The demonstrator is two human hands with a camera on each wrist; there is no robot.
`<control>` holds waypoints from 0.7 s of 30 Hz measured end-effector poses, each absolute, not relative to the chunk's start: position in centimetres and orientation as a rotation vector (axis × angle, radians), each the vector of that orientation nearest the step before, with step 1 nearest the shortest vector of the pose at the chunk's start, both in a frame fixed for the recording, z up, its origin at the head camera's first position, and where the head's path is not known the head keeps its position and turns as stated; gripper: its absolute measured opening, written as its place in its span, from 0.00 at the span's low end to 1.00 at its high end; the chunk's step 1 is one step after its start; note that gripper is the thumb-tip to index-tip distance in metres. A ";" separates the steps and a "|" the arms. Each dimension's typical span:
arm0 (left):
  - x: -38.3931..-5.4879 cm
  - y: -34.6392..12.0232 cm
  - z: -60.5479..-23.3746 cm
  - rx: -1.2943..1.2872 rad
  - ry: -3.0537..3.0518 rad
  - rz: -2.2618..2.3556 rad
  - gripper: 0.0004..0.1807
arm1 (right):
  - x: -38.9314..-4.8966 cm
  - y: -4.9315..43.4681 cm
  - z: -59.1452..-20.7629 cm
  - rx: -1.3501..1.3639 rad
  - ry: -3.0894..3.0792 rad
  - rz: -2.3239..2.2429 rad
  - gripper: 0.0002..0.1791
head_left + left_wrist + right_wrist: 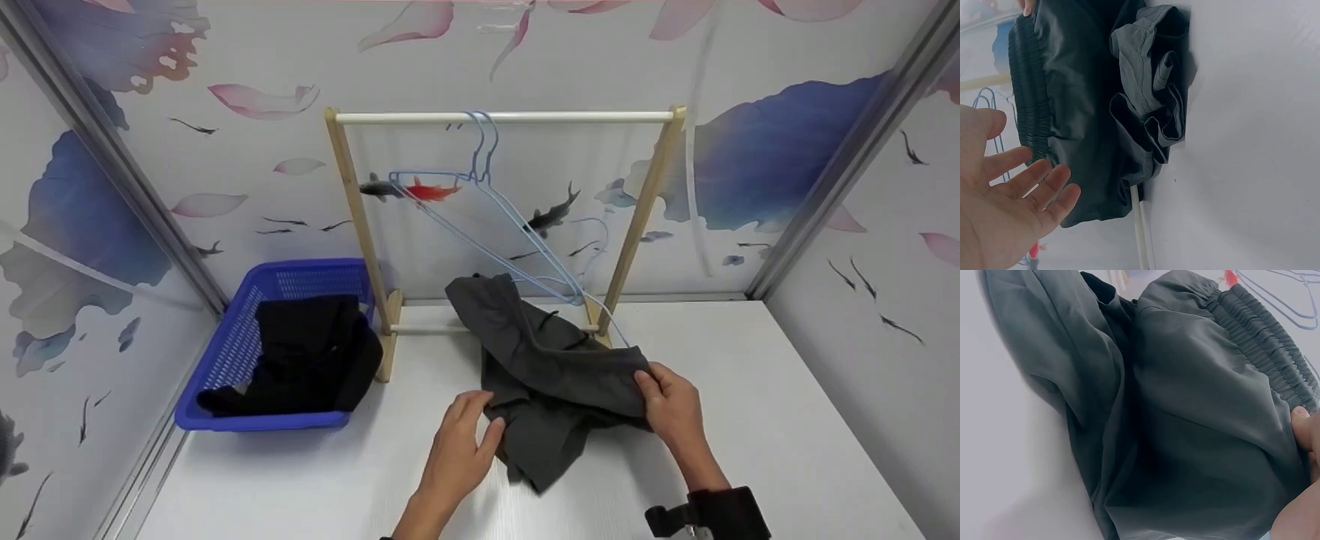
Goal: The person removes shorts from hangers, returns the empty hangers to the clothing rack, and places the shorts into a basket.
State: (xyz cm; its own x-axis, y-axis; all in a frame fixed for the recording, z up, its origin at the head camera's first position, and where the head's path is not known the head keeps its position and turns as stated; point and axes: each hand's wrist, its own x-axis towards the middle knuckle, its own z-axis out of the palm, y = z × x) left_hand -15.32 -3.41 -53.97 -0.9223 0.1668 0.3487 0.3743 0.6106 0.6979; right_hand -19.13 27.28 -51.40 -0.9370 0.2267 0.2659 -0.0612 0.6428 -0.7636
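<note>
Holding the grey garment [570, 375] by its right edge is done with the right hand [673, 405] in the head view, over the middle of the table [750, 405], toward the back edge. The left hand [461, 450] is poised at the garment's left side, fingers loosely spread. The cloth is met by a pale hanger [615, 322] off the rail; whether it is seated inside cannot be told, so the work is judged only partly done. Two blue hangers [475, 178] are hung bare on the rack [643, 217] by the back edge. Dark clothing [315, 352] is held in the blue basket [262, 424] near the back left corner, apparently not dealt with yet.

In the left wrist view, nothing is grasped by the left hand; its fingers are parted before the gathered waistband [1027, 84], and contact cannot be confirmed.

In the right wrist view, the cloth beside one end of the waistband is pinched by the right hand.

No brand, label or writing can be read in any view; the wall [285, 45] is decorated with painted fish and petals.
</note>
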 end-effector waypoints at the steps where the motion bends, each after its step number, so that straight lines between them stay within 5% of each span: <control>1: -15.3 -3.4 -54.0 -0.439 -2.589 -1.210 0.20 | -19.0 27.3 -51.4 -0.127 -2.534 1.198 0.10; 21: -15.7 -3.5 -53.7 -0.385 -2.543 -1.187 0.19 | -17.3 26.8 -53.8 -0.113 -2.672 1.303 0.06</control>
State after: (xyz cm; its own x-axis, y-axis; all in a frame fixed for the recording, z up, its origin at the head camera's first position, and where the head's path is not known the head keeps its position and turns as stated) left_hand -15.68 -3.46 -53.66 -0.9165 0.1104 0.3845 0.3657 0.6211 0.6932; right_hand -17.33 26.76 -53.83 -0.9834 0.1401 0.1156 -0.0048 0.6160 -0.7877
